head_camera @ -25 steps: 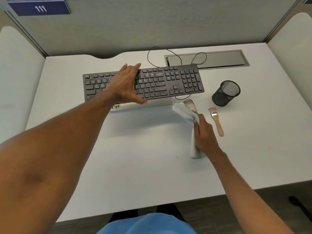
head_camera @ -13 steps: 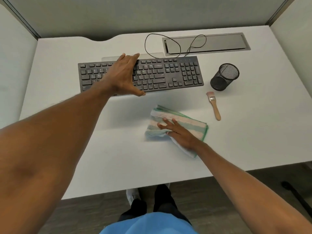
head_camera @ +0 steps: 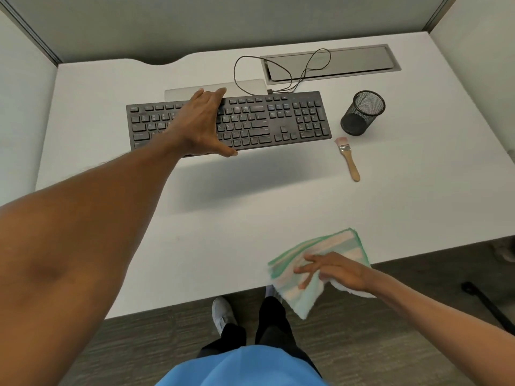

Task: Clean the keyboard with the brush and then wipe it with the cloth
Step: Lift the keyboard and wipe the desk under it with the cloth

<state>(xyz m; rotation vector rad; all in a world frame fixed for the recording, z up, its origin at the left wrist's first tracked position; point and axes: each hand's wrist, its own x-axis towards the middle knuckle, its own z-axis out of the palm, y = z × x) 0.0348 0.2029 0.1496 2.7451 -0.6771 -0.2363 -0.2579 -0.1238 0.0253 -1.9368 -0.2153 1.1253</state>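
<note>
Nearest us, well in front of the black full-size plastic keyboard, the right hand lies with fingers spread flat on the folded green-and-pink striped cloth, which overhangs the white desk at its near edge. Further out, the left hand clamps the keyboard, thumb at its near edge, fingers over the far one. Just right of the keyboard lies the small wooden-handled brush, with a black mesh cup behind it.

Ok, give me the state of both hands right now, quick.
Left hand: holding the keyboard, thumb at its front edge, fingers over the back.
Right hand: open, fingers flat on the cloth.
</note>
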